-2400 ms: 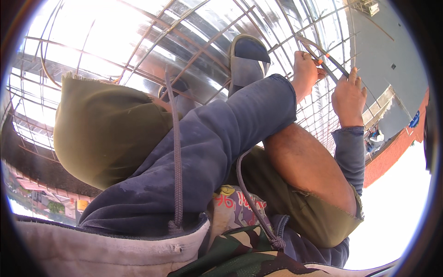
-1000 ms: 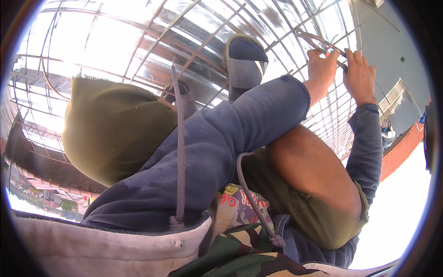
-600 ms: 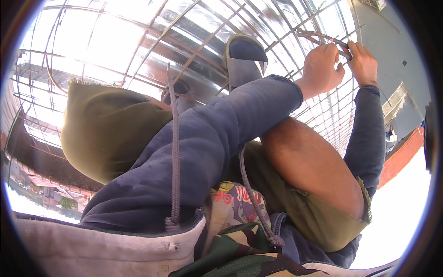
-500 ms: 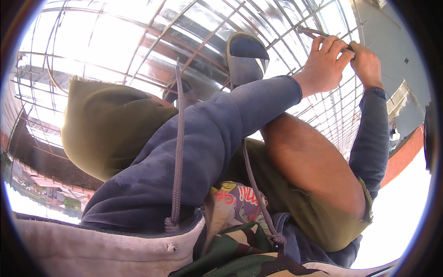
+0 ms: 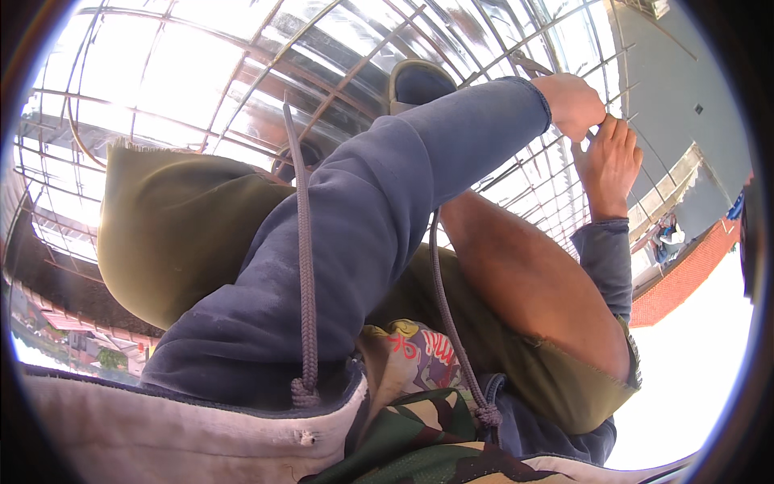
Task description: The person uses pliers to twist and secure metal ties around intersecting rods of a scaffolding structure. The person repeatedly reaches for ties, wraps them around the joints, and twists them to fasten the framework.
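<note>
- Poking out past the left hand (image 5: 572, 106), the head of the pliers (image 5: 529, 65) shows against the metal bars (image 5: 335, 90); the rest is hidden.
- Left hand curled, fingertips close to the right hand (image 5: 610, 160); cannot tell what it grips.
- Right hand's fingers bent; its grip is unclear too.
- Nearby: bare leg (image 5: 532, 274), dark slipper (image 5: 423, 85), grey wall (image 5: 685, 77).

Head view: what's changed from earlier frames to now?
Since the first frame, the left hand has moved right and forward; it and the left sleeve now hide most of the pincers and the right sandal strap. Since the last earlier frame, the right hand has drawn back toward the body. Any grip change is hidden. Pincers' head, left knee: roughly unmoved.
</note>
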A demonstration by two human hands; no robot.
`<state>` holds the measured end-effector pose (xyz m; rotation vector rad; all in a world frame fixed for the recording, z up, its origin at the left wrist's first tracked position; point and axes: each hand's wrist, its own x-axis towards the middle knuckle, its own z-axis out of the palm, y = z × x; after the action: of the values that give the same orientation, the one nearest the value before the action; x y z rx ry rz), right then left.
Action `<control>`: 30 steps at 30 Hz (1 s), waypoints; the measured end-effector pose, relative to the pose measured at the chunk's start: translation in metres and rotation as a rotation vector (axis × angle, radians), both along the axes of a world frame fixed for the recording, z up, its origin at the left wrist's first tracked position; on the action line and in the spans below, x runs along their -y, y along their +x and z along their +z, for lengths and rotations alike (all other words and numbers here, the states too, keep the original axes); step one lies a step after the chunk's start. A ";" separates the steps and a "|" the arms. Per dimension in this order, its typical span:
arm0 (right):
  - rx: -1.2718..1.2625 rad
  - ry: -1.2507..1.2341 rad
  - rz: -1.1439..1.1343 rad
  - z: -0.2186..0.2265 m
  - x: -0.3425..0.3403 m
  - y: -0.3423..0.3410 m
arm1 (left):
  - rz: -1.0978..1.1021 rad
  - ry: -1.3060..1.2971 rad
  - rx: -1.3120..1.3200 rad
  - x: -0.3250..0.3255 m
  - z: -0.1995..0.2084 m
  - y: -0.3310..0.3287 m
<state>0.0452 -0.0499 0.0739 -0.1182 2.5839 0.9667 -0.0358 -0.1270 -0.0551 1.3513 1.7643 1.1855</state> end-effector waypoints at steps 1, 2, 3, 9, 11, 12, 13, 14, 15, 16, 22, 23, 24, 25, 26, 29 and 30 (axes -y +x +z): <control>-0.031 0.006 0.037 -0.011 -0.026 0.004 | -0.028 -0.038 0.031 -0.006 0.005 -0.006; -0.062 0.015 0.071 -0.018 -0.053 0.008 | -0.059 -0.073 0.062 -0.011 0.009 -0.006; -0.024 -0.031 -0.009 -0.024 -0.059 0.003 | -0.018 -0.073 0.059 -0.016 0.006 0.000; 0.596 -0.407 -0.881 -0.022 -0.048 -0.048 | 0.502 0.130 -0.294 0.008 -0.033 0.037; 0.540 -0.421 -1.047 -0.013 -0.034 -0.057 | 0.352 0.105 -0.141 0.011 -0.030 0.026; 0.515 -0.431 -1.128 -0.012 -0.032 -0.055 | 0.298 0.077 -0.114 0.012 -0.024 0.019; 0.190 -0.550 -0.582 -0.014 -0.052 -0.024 | 0.249 0.052 -0.092 0.012 -0.017 0.009; 0.078 -0.438 -0.308 -0.013 -0.037 -0.024 | 0.209 0.013 -0.071 0.014 -0.015 -0.002; -0.036 -0.325 -0.036 -0.013 -0.020 -0.023 | 0.140 -0.034 0.056 0.015 -0.013 -0.015; -0.153 -0.191 0.230 -0.009 -0.006 -0.023 | 0.095 -0.049 0.052 0.011 -0.011 -0.018; 0.087 -0.070 -0.002 -0.037 -0.043 -0.026 | 0.730 0.099 -0.235 0.005 -0.023 0.040; 0.136 -0.035 -0.095 -0.033 -0.023 -0.034 | 0.741 0.095 -0.248 0.005 -0.030 0.039; 0.185 -0.002 -0.185 -0.030 -0.012 -0.038 | 0.720 0.098 -0.218 0.003 -0.038 0.035; 0.101 0.012 -0.041 -0.022 -0.011 -0.033 | 0.683 0.126 -0.183 0.000 -0.037 0.029; 0.019 0.024 0.107 -0.014 -0.010 -0.028 | 0.647 0.151 -0.150 -0.001 -0.034 0.025; 0.035 0.005 0.097 -0.012 -0.028 -0.017 | 0.481 0.069 -0.079 -0.012 -0.024 0.025; 0.083 -0.012 0.019 -0.016 -0.037 -0.015 | 0.434 0.062 -0.063 -0.014 -0.023 0.025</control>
<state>0.0300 -0.0125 0.0584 -0.1823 2.5177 0.9328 -0.0105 -0.1132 -0.0785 1.0768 2.1539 1.4458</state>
